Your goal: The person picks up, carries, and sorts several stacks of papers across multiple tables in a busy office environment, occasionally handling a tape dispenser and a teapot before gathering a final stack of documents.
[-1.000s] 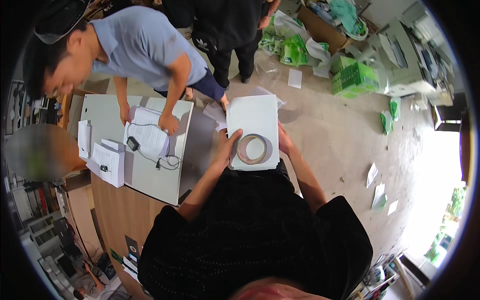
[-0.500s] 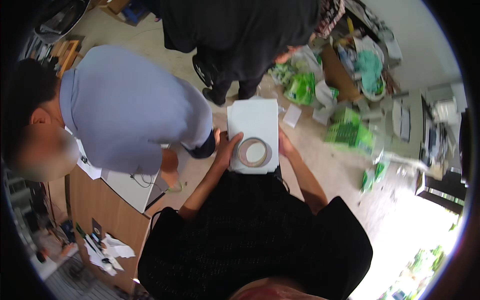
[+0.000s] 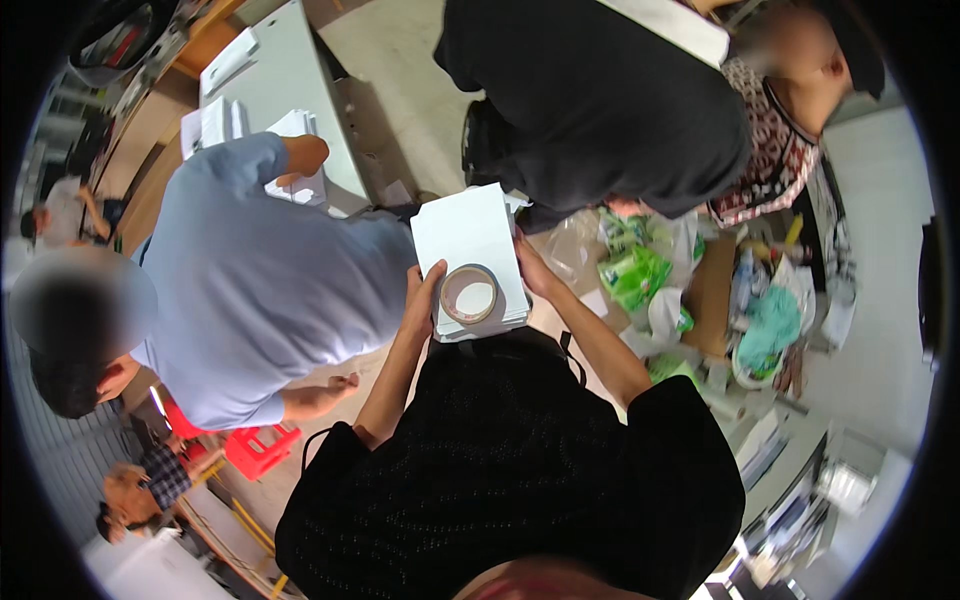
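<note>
Between my two hands is a stack of white paper sheets [image 3: 462, 225], held in front of my body. A roll of tape [image 3: 483, 278] lies flat on top of the stack, near its edge closest to me. My left hand [image 3: 424, 292] grips the left side, its thumb over the top sheet beside the roll. Along the right edge my right hand [image 3: 535, 268] is closed on the stack, its fingers partly hidden beneath the paper.
A person in a light blue shirt [image 3: 270, 250] stands close on my left. Ahead is a person in black [image 3: 600, 110]. Green plastic packages [image 3: 635, 278] and a cardboard box [image 3: 708, 290] lie at the right. A red stool [image 3: 260, 450] and a grey table [image 3: 285, 60] are on the left.
My view has turned, bringing the grey table and red stool into sight. The stack and roll stay in my hands. The blue-shirted person has shifted, and the person in black appears farther right.
</note>
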`<move>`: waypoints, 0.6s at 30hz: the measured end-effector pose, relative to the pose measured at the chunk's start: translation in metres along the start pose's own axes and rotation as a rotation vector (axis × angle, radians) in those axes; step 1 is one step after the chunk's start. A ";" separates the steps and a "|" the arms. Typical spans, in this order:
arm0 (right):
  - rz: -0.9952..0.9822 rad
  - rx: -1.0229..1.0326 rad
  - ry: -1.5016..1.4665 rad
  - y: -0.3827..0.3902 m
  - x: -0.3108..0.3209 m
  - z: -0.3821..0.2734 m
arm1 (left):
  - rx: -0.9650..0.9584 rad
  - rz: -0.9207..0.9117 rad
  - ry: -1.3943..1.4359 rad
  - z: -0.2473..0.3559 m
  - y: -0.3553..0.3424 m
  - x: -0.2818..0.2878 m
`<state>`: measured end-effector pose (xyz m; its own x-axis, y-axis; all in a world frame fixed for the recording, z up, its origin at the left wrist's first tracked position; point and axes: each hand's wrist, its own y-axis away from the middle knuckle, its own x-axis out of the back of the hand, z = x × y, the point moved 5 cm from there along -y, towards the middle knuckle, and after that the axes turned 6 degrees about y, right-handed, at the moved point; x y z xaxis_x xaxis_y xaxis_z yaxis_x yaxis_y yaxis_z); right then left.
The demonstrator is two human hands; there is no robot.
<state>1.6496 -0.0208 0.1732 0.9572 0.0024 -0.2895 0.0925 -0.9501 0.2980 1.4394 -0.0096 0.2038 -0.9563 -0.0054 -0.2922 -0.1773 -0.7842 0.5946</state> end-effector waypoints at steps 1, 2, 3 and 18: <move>-0.037 -0.010 0.048 -0.002 -0.006 -0.012 | -0.038 0.032 0.049 0.003 0.007 0.000; -0.076 -0.006 0.038 -0.011 -0.010 -0.021 | -0.060 0.061 0.076 0.008 0.008 -0.001; -0.107 -0.010 0.025 -0.018 -0.012 -0.024 | -0.064 0.100 0.082 0.009 0.008 0.000; -0.192 0.118 0.215 -0.202 -0.096 -0.066 | -0.264 0.369 0.191 0.117 -0.073 0.059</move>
<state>1.5568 0.1920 0.2012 0.9625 0.2396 -0.1274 0.2570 -0.9555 0.1447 1.3690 0.1197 0.2309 -0.8804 -0.4065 -0.2444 0.2538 -0.8390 0.4814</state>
